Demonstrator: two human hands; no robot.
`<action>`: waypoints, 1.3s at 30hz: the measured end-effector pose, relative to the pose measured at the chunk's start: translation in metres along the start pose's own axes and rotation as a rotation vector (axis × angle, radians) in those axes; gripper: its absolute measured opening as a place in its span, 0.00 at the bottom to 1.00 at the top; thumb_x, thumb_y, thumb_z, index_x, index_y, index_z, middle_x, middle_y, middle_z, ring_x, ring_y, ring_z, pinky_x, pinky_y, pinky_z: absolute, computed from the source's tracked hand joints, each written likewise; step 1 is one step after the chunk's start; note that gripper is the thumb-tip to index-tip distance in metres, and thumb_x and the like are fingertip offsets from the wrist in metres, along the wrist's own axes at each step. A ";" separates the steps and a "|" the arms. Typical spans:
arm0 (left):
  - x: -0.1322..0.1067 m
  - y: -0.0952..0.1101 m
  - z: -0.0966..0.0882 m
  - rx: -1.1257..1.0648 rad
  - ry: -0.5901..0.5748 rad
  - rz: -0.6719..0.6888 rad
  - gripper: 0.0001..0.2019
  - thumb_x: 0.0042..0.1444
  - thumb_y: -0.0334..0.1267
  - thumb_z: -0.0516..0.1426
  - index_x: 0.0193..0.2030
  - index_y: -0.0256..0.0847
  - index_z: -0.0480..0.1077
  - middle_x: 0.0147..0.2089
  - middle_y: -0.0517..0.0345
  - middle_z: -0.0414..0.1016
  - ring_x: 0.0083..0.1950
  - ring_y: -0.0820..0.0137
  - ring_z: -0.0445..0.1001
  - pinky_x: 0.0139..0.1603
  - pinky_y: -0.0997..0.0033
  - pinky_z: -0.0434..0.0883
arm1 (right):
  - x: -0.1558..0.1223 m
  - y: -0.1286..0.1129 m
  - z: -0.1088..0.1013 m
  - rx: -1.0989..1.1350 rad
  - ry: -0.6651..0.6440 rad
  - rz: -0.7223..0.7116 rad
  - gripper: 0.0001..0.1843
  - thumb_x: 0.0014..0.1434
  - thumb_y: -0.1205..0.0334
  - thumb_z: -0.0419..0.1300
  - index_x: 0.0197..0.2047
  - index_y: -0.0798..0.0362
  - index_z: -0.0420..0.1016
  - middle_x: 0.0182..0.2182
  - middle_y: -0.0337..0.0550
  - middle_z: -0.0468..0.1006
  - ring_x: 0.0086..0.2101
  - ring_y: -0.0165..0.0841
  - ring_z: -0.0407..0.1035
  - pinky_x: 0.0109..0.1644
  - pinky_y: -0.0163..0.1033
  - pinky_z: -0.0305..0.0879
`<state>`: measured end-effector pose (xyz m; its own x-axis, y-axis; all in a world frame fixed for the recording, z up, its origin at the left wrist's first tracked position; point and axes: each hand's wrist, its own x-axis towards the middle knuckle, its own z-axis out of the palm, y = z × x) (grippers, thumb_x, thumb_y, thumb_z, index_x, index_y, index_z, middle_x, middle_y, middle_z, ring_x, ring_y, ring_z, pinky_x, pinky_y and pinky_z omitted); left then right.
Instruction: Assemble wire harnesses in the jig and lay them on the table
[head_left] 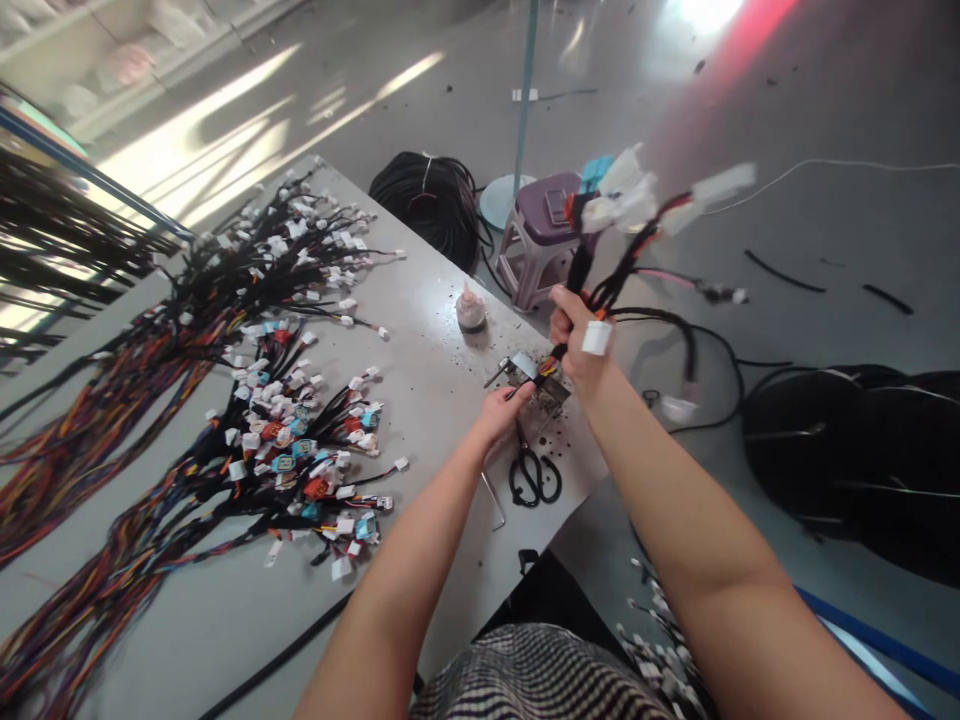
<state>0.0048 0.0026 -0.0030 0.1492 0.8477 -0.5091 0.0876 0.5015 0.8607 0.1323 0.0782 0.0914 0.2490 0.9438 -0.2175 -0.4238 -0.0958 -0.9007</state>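
Head view, one moment.

**R arm:** The forearm runs from near right up toward centre, wrist raised above the table's (pixel 427 370) right edge. The right hand (pixel 579 338) is closed in a fist around the wire harness (pixel 581 265). It grips the black-sleeved stems low down, with one finger wrapped in white tape (pixel 597 337). The harness stands up and fans out to the far right above the fist. Its white connectors (pixel 630 200) at the top are blurred, so no detail can be read. Loose black branches hang off to the right, over the floor.

**L arm:** The forearm comes from near centre, angled to the far right, with the hand low at table level. The left hand (pixel 501 408) has its fingers drawn together, tips at the metal fixture (pixel 536 375) on the table edge, just below the R fist. The harness's lower end meets the fixture there. Cannot tell whether the L fingers pinch a wire or only touch the fixture; it is too small to see.

**Adjacent items:**
- Black scissors (pixel 532 478) lie flat just near of the L hand.
- A small bottle (pixel 470 310) stands on the table, far of the fixture.
- Piles of finished harnesses (pixel 285 430) cover the table's left part, well apart from the hands.
- A purple stool (pixel 536 245) and a black cable coil (pixel 427 200) are on the floor beyond the table.
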 end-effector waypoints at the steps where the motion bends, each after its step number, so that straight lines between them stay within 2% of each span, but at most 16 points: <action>1: -0.004 -0.005 -0.003 -0.001 0.001 -0.035 0.33 0.41 0.72 0.59 0.21 0.38 0.65 0.17 0.66 0.52 0.22 0.77 0.50 0.25 0.71 0.47 | 0.001 0.004 0.007 0.016 -0.005 0.015 0.23 0.48 0.53 0.70 0.26 0.52 0.56 0.17 0.27 0.55 0.16 0.20 0.46 0.15 0.28 0.45; 5: -0.020 -0.018 -0.019 -0.007 -0.009 -0.123 0.33 0.47 0.72 0.55 0.17 0.42 0.55 0.15 0.66 0.49 0.19 0.78 0.47 0.22 0.71 0.46 | 0.000 0.030 0.024 0.019 0.041 0.100 0.30 0.48 0.48 0.70 0.23 0.51 0.51 0.17 0.28 0.53 0.15 0.20 0.43 0.15 0.29 0.39; 9: -0.016 -0.006 -0.022 -0.050 -0.196 -0.169 0.32 0.52 0.71 0.52 0.26 0.38 0.66 0.16 0.63 0.57 0.17 0.77 0.52 0.19 0.71 0.47 | -0.001 0.046 0.012 0.080 -0.049 0.147 0.29 0.50 0.38 0.64 0.24 0.51 0.53 0.16 0.28 0.49 0.15 0.22 0.43 0.16 0.30 0.42; 11: -0.009 0.000 -0.019 -0.035 -0.224 -0.178 0.34 0.52 0.73 0.50 0.30 0.38 0.69 0.16 0.64 0.57 0.16 0.77 0.51 0.19 0.71 0.46 | 0.002 0.047 -0.001 0.045 -0.136 0.114 0.29 0.50 0.33 0.60 0.24 0.50 0.55 0.16 0.29 0.50 0.16 0.23 0.47 0.18 0.31 0.47; 14: -0.008 -0.003 -0.017 0.057 -0.123 -0.089 0.33 0.52 0.73 0.49 0.21 0.41 0.62 0.16 0.65 0.50 0.18 0.77 0.49 0.21 0.71 0.46 | 0.008 0.044 -0.024 -0.242 -0.280 0.074 0.29 0.44 0.33 0.65 0.25 0.52 0.62 0.20 0.35 0.63 0.23 0.27 0.60 0.26 0.33 0.59; 17: -0.017 -0.014 -0.024 0.145 -0.047 0.021 0.33 0.53 0.72 0.49 0.19 0.42 0.56 0.17 0.64 0.51 0.21 0.75 0.52 0.23 0.71 0.50 | 0.004 0.038 -0.049 -0.537 -0.434 0.043 0.28 0.43 0.36 0.67 0.33 0.53 0.73 0.33 0.43 0.75 0.34 0.34 0.69 0.40 0.39 0.66; 19: -0.020 -0.016 -0.027 0.158 -0.072 0.018 0.33 0.53 0.73 0.48 0.21 0.41 0.59 0.18 0.64 0.53 0.21 0.75 0.53 0.23 0.72 0.51 | -0.012 0.038 -0.064 -0.687 -0.394 -0.056 0.28 0.48 0.36 0.64 0.40 0.52 0.74 0.39 0.46 0.76 0.40 0.39 0.70 0.47 0.43 0.66; 22: -0.016 -0.011 -0.026 0.128 -0.144 0.029 0.35 0.49 0.75 0.47 0.25 0.40 0.62 0.20 0.64 0.56 0.22 0.75 0.54 0.23 0.72 0.51 | -0.064 0.050 -0.082 -0.965 -0.049 -0.253 0.29 0.54 0.37 0.59 0.46 0.53 0.73 0.40 0.50 0.75 0.41 0.41 0.68 0.50 0.48 0.63; 24: -0.013 -0.008 -0.024 0.119 -0.130 0.074 0.35 0.47 0.77 0.48 0.24 0.40 0.61 0.20 0.64 0.55 0.22 0.76 0.53 0.24 0.72 0.51 | -0.109 0.067 -0.092 -1.114 0.061 -0.245 0.27 0.60 0.41 0.56 0.50 0.55 0.71 0.37 0.49 0.74 0.37 0.40 0.67 0.49 0.47 0.62; 25: -0.013 -0.008 -0.023 0.126 -0.108 0.087 0.35 0.46 0.77 0.48 0.23 0.40 0.60 0.20 0.64 0.55 0.23 0.76 0.53 0.25 0.72 0.51 | -0.131 0.078 -0.096 -1.168 0.022 -0.184 0.24 0.61 0.44 0.55 0.51 0.55 0.71 0.36 0.48 0.74 0.36 0.39 0.67 0.47 0.46 0.62; 27: -0.016 -0.011 -0.026 0.140 -0.064 0.078 0.35 0.46 0.77 0.49 0.22 0.40 0.60 0.20 0.65 0.54 0.23 0.76 0.52 0.25 0.72 0.50 | -0.167 0.098 -0.104 -1.310 -0.152 -0.050 0.21 0.61 0.51 0.57 0.52 0.56 0.71 0.37 0.49 0.76 0.37 0.40 0.69 0.47 0.45 0.61; 29: -0.021 -0.014 -0.029 0.141 -0.047 0.033 0.35 0.45 0.77 0.49 0.22 0.40 0.61 0.18 0.65 0.53 0.22 0.76 0.52 0.25 0.72 0.50 | -0.188 0.111 -0.111 -1.462 -0.271 0.032 0.22 0.59 0.56 0.60 0.54 0.57 0.70 0.42 0.53 0.77 0.42 0.43 0.70 0.49 0.46 0.58; 31: -0.021 -0.013 -0.028 0.115 -0.057 -0.012 0.36 0.46 0.77 0.50 0.25 0.39 0.65 0.18 0.64 0.56 0.20 0.76 0.52 0.23 0.72 0.49 | -0.196 0.114 -0.118 -1.573 -0.301 0.080 0.22 0.59 0.60 0.61 0.55 0.58 0.69 0.45 0.54 0.77 0.46 0.43 0.70 0.51 0.45 0.56; 34: -0.015 -0.004 -0.019 0.072 -0.061 -0.061 0.38 0.50 0.76 0.46 0.29 0.38 0.70 0.19 0.61 0.60 0.19 0.75 0.54 0.22 0.72 0.50 | -0.201 0.106 -0.128 -1.666 -0.319 0.139 0.18 0.61 0.62 0.59 0.54 0.57 0.70 0.45 0.53 0.78 0.45 0.41 0.71 0.50 0.43 0.56; 37: -0.012 0.001 -0.011 0.074 0.009 -0.087 0.38 0.51 0.76 0.45 0.25 0.38 0.69 0.17 0.60 0.58 0.18 0.75 0.55 0.22 0.72 0.51 | -0.214 0.098 -0.138 -1.752 -0.312 0.159 0.15 0.62 0.62 0.58 0.51 0.58 0.72 0.45 0.53 0.78 0.45 0.42 0.71 0.53 0.44 0.55; 39: -0.015 -0.002 -0.011 0.084 0.061 -0.064 0.36 0.50 0.76 0.47 0.23 0.39 0.67 0.16 0.60 0.58 0.19 0.75 0.55 0.22 0.72 0.51 | -0.223 0.095 -0.142 -1.774 -0.275 0.205 0.18 0.63 0.59 0.58 0.52 0.61 0.71 0.44 0.56 0.78 0.45 0.44 0.72 0.53 0.47 0.55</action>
<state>-0.0087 -0.0097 0.0029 0.0811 0.8247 -0.5598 0.1780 0.5407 0.8222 0.1599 -0.1858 0.0008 0.1036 0.8770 -0.4692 0.9553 -0.2190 -0.1985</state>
